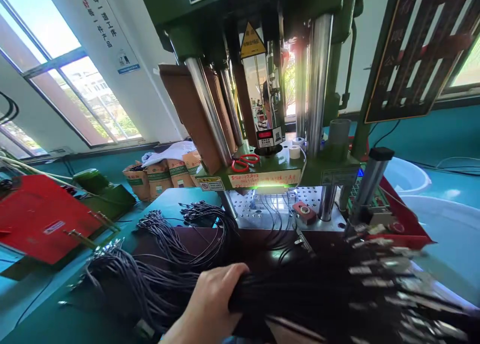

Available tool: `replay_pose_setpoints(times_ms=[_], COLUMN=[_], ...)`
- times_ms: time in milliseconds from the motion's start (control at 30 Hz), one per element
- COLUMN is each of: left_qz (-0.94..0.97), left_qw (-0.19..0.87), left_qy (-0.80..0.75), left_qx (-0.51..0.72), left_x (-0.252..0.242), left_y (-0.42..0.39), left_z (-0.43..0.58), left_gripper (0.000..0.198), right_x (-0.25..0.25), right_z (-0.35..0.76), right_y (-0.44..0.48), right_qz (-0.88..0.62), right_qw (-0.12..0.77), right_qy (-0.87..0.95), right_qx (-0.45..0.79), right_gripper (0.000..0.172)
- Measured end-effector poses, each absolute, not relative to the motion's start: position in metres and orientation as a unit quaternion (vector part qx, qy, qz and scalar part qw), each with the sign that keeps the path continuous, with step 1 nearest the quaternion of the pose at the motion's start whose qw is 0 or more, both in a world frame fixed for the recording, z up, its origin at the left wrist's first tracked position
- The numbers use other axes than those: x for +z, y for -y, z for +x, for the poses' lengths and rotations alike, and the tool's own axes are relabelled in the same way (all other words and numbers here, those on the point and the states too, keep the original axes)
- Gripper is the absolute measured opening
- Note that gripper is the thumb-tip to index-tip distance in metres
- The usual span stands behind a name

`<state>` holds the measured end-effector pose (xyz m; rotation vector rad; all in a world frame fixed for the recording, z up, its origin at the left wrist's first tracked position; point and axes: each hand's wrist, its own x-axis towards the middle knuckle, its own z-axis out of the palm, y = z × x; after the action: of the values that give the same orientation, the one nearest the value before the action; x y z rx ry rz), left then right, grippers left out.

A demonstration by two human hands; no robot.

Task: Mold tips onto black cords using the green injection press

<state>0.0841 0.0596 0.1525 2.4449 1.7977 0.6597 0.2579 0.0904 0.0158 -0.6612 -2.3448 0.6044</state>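
My left hand [210, 299] is closed round a thick bundle of black cables [307, 294] low in the middle of the view. The bundle runs to the right, and its metal connector ends [378, 271] are smeared by motion. More black cables [165, 254] with metal tips lie in heaps on the teal table [45, 314] to the left of my hand. My right hand is out of view. Behind the bundle stands a green press machine [262, 174] with a perforated metal bed [273, 206], and thin wires run into it.
Red-handled scissors [245, 161] and tape rolls [295, 150] lie on the machine's green ledge. A red panel [41, 219] is at the left, white basins [446, 224] at the right. Sacks [157, 176] stand below the window. A pneumatic cylinder [365, 186] rises at the right.
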Motion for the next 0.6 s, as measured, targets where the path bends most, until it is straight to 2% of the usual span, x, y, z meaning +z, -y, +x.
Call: replay_pose_setpoints(times_ms=[100, 167, 233, 333, 400, 500, 600], left_qz=[0.760, 0.738, 0.722, 0.710, 0.705, 0.709, 0.725], left_qw=[0.045, 0.058, 0.062, 0.053, 0.048, 0.048, 0.048], left_qy=[-0.626, -0.651, -0.664, -0.665, -0.663, -0.653, -0.635], left_qx=[0.170, 0.168, 0.184, 0.224, 0.247, 0.262, 0.262], left_x=[0.185, 0.206, 0.222, 0.238, 0.243, 0.249, 0.243], left_y=[-0.065, -0.069, -0.071, -0.069, -0.066, -0.060, -0.056], left_z=[0.077, 0.071, 0.064, 0.052, 0.045, 0.039, 0.043], left_gripper=[0.042, 0.035, 0.025, 0.016, 0.014, 0.013, 0.019], right_x=[0.021, 0.031, 0.041, 0.048, 0.046, 0.040, 0.036], right_z=[0.246, 0.231, 0.218, 0.204, 0.193, 0.171, 0.151], right_y=[-0.090, -0.092, -0.095, -0.106, -0.118, -0.141, -0.165], right_qz=[-0.202, -0.168, -0.161, -0.189, -0.223, -0.295, -0.345], right_qw=[0.193, 0.105, 0.073, 0.075, 0.090, 0.178, 0.260], right_qy=[0.952, 0.979, 0.984, 0.979, 0.970, 0.930, 0.882], right_qx=[0.124, 0.040, 0.012, 0.021, 0.045, 0.131, 0.190], right_gripper=[0.013, 0.018, 0.024, 0.026, 0.020, 0.008, 0.016])
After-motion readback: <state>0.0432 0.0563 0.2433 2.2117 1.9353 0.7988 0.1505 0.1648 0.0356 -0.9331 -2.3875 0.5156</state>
